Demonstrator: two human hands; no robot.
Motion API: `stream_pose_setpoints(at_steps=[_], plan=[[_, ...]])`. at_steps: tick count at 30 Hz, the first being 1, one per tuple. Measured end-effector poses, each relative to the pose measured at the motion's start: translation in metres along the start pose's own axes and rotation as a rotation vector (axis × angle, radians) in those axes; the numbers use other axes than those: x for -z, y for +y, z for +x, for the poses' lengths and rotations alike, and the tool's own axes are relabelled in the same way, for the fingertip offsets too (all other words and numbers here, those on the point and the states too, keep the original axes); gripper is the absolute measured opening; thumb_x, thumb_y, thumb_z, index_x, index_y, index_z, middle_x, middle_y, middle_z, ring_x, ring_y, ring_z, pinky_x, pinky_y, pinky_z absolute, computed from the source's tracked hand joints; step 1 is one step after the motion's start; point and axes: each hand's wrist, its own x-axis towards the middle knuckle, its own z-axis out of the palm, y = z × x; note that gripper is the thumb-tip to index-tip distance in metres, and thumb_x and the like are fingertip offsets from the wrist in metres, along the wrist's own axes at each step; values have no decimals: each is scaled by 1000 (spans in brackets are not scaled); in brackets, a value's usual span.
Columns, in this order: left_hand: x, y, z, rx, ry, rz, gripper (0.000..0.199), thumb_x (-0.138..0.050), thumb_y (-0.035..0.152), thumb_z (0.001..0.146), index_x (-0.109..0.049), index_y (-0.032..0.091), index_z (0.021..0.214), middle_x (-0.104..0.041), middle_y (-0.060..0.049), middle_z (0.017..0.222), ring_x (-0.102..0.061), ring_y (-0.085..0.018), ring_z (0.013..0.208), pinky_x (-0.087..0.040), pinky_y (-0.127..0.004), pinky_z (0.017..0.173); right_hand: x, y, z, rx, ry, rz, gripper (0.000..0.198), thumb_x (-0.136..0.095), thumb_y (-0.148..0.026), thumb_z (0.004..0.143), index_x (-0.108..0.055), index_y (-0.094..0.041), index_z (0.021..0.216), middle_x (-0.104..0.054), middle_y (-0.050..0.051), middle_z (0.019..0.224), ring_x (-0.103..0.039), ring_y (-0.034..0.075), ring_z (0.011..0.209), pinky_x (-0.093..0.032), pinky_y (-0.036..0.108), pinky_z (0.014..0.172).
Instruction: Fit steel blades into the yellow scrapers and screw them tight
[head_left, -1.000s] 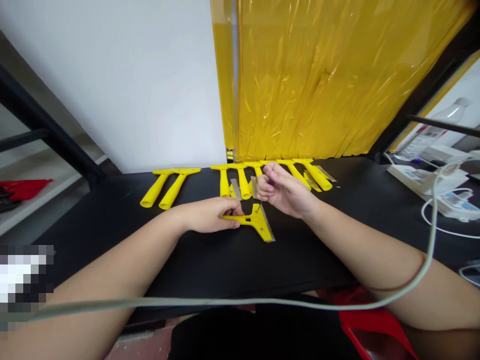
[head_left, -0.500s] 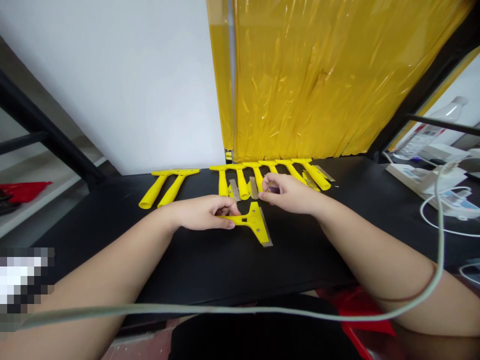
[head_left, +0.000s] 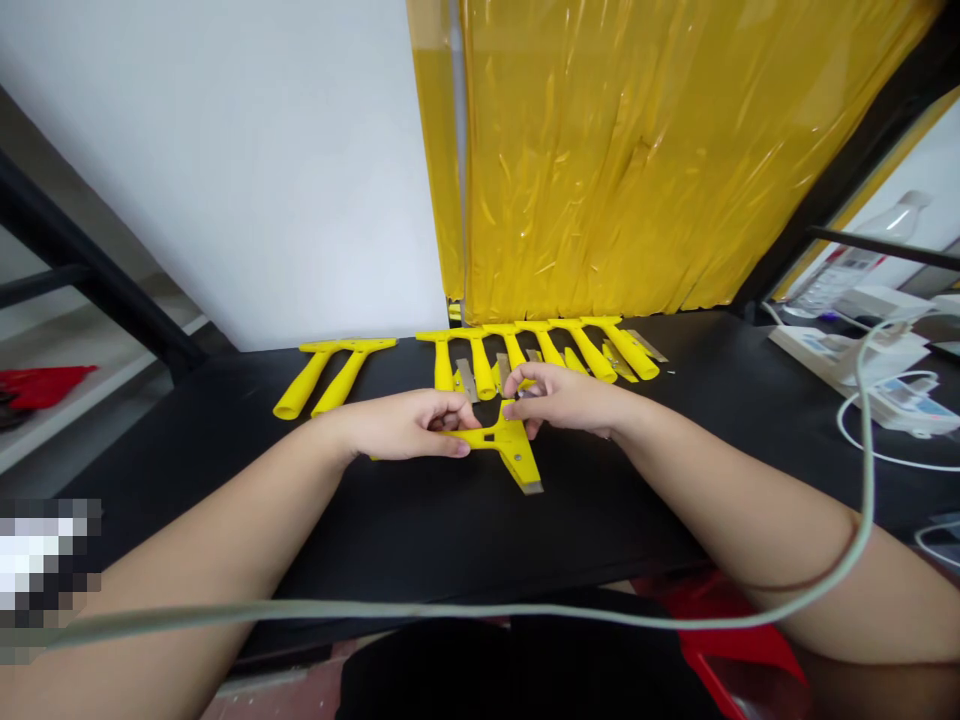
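My left hand [head_left: 412, 422] is closed round the handle of a yellow scraper [head_left: 517, 455], whose wide head points right with a metal blade along its far edge. One screw shows on the lower half of that head. My right hand [head_left: 551, 395] is closed at the upper end of the head, thumb against the yellow plastic, covering the other screw spot. Whether something small is also between its fingers is hidden. Behind my hands lies a row of yellow scraper handles [head_left: 484, 365], with metal blade pieces [head_left: 466, 380] between some of them.
Two more yellow scraper handles [head_left: 337, 385] lie at the left on the black tabletop [head_left: 420, 530]. White power strips [head_left: 855, 370] and a plastic bottle [head_left: 862, 250] are at the right. A pale cable [head_left: 450, 610] crosses in front of me. Yellow film [head_left: 600, 150] hangs behind.
My right hand has moved left and slightly down, from beside the scraper onto the upper end of its head. My left hand keeps the handle in nearly the same place.
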Motion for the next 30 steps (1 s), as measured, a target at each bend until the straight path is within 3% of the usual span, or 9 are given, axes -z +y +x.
stream_pose_setpoints(at_steps=[3, 8, 14, 22, 26, 30], plan=[[0, 0, 1, 18, 34, 108, 35, -71, 46, 92, -67, 18, 113, -71, -4, 105, -62, -17, 88, -46, -31, 78, -1, 3, 2, 35, -46, 23, 32, -85, -24, 78, -58, -20, 95, -63, -5, 67, -65, 13, 62, -46, 25, 63], [-1, -1, 1, 22, 40, 150, 37, -69, 49, 93, -67, 19, 114, -70, -4, 104, -59, -18, 87, -44, -30, 76, 1, 10, 6, 118, -91, -77, 28, -84, -26, 75, -66, -18, 95, -50, -9, 63, -44, 8, 56, -30, 24, 55], [0, -1, 1, 5, 11, 98, 34, -69, 46, 93, -67, 19, 114, -69, -4, 104, -59, -17, 87, -45, -31, 79, 2, 10, 7, 173, -135, -224, 16, -72, -31, 88, -66, -18, 95, -63, -1, 76, -56, 14, 69, -41, 30, 66], [-2, 0, 1, 31, -5, 110, 34, -69, 48, 93, -67, 20, 112, -63, -1, 92, -54, -16, 79, -42, -30, 70, 1, 0, -9, 336, -106, -674, 7, -60, -28, 101, -63, -22, 98, -58, 5, 102, -57, 21, 94, -46, 36, 86], [-3, -1, 1, 22, 3, 83, 32, -69, 46, 93, -66, 20, 111, -63, -1, 92, -55, -16, 80, -42, -30, 70, 1, 2, -10, 432, -71, -732, 5, -57, -22, 102, -62, -23, 101, -52, 7, 113, -57, 22, 106, -47, 41, 99], [-3, -1, 2, 33, -2, 90, 31, -70, 45, 92, -66, 20, 110, -61, 0, 90, -54, -15, 79, -43, -29, 70, 3, 3, -9, 533, -130, -737, 6, -55, -21, 103, -60, -22, 101, -52, 7, 113, -56, 23, 107, -48, 41, 98]])
